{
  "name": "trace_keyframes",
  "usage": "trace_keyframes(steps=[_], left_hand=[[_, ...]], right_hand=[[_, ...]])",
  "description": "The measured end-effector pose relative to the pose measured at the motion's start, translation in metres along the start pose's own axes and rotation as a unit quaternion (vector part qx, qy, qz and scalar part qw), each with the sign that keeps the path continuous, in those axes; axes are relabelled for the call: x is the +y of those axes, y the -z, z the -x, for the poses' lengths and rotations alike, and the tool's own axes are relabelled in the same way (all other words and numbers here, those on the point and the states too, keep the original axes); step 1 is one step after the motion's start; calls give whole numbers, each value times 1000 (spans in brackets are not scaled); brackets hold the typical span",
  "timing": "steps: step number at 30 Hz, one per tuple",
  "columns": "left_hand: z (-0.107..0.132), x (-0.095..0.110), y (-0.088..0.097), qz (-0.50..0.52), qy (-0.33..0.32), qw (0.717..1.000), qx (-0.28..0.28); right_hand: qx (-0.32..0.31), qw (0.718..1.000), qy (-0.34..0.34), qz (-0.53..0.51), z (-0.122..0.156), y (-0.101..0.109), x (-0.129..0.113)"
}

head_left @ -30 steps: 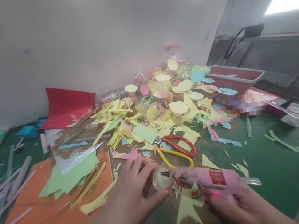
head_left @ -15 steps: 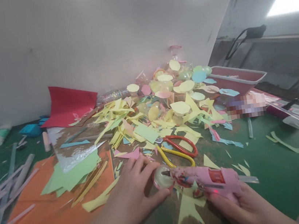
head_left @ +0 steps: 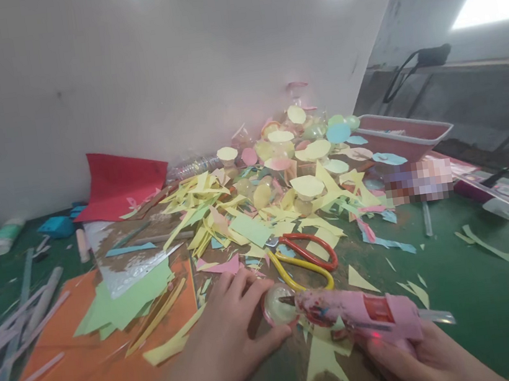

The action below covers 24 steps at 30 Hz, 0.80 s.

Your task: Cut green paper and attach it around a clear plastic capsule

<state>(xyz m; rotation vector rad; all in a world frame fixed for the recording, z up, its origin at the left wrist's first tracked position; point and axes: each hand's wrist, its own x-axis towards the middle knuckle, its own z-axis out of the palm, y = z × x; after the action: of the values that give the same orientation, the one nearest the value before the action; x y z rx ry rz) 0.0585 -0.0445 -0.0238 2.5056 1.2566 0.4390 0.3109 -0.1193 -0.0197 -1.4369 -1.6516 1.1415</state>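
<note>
Slightly toward four o'clock, the pink glue gun has shifted. White board stands at twelve, beyond the green table. Left hand, part-closed, holds a round clear piece from nine o'clock; right hand wraps the gun's handle, nozzle over the piece from three.

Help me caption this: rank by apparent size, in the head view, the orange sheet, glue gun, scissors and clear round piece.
1. Orange sheet
2. Glue gun
3. Scissors
4. Clear round piece
</note>
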Motion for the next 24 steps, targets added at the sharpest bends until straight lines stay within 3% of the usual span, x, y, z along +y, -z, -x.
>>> trace_keyframes(steps=[7, 15, 24], left_hand=[[-1, 2, 2, 3, 8, 1000, -24], [0, 2, 2, 2, 22, 999, -36], [0, 3, 3, 19, 38, 998, -48]], right_hand=[[-14, 998, 44, 47, 1, 7, 7], [-22, 999, 27, 26, -2, 5, -2], [-26, 998, 38, 51, 0, 6, 4]])
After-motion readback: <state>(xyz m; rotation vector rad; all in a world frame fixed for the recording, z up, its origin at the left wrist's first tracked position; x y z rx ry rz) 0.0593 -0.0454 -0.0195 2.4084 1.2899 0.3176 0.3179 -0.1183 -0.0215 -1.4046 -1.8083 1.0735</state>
